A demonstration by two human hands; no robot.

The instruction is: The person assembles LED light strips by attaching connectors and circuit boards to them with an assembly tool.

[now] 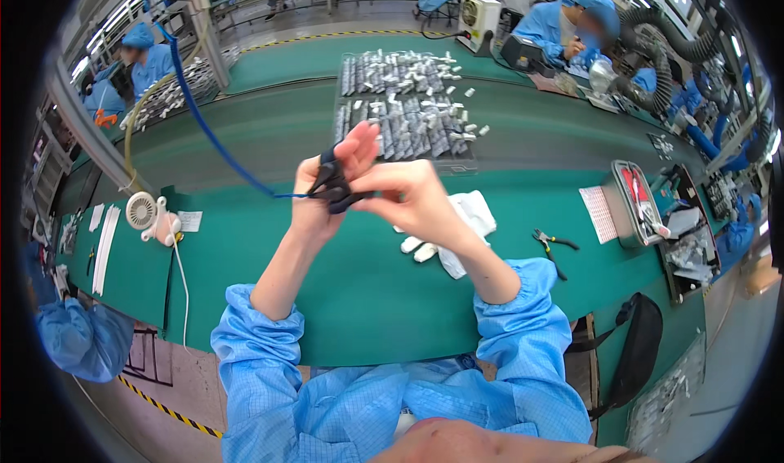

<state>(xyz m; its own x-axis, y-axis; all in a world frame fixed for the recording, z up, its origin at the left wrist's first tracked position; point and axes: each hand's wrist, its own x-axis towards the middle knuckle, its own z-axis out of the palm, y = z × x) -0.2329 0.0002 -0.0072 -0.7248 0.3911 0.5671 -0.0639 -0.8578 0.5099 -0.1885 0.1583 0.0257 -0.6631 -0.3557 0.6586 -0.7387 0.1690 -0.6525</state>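
A black wrist strap (330,187) with a blue cord (201,125) runs around my left hand (356,149), near the wrist. That hand is raised over the green table, its fingers stretched out and holding nothing. From the right side, my right hand (412,192) pinches the strap between thumb and fingers. Part of the band is hidden behind both hands. Just beyond my right forearm, a pair of white gloves (474,214) lies on the table, partly covered by that arm.
Ahead, clear trays (400,104) hold rows of small white-ended parts. Pliers (552,249) and a tool box (633,206) are at the right. A small fan (153,218) stands left. People in blue work beyond; a black bag (633,353) is beside the table at lower right.
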